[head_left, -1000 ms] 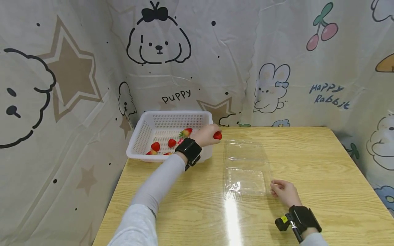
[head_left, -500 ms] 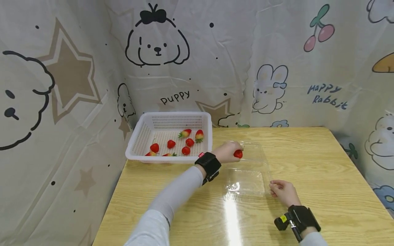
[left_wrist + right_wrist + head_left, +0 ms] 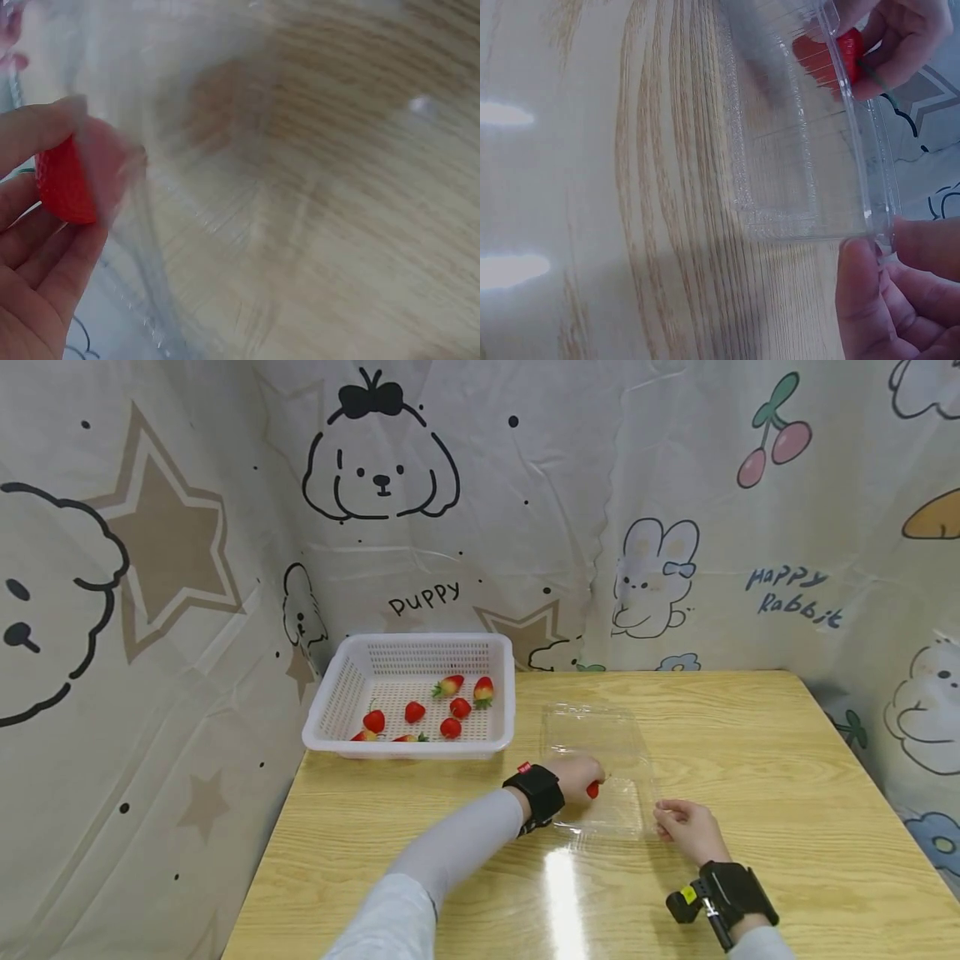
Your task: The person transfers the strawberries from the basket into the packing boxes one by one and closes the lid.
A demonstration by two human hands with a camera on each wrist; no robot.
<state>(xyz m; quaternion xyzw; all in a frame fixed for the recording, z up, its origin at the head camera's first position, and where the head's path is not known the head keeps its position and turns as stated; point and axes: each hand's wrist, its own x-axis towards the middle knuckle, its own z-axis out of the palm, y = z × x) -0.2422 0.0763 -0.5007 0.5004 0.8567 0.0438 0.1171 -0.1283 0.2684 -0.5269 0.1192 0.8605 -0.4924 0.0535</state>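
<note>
In the head view, my left hand (image 3: 573, 777) reaches over the near half of an opened clear plastic clamshell box (image 3: 628, 814). Between its thumb and fingers it holds a red strawberry (image 3: 593, 789), whose green stem shows in the right wrist view. Seen from the left wrist, the strawberry (image 3: 64, 180) is partly behind the box's clear wall, down at the rim. My right hand (image 3: 693, 833) pinches the right edge of the box; in the right wrist view its thumb and fingers (image 3: 859, 281) grip a corner of the rim.
A white perforated basket (image 3: 408, 747) stands at the back left of the wooden table (image 3: 772, 760). Several strawberries (image 3: 415, 712) lie inside it, some with green and yellow tops. A printed curtain (image 3: 555, 543) hangs right behind the table.
My left hand has carried the strawberry from the basket's right side, rightward and nearer, over the near half of the clear box. The right hand keeps its grip on the box edge.
</note>
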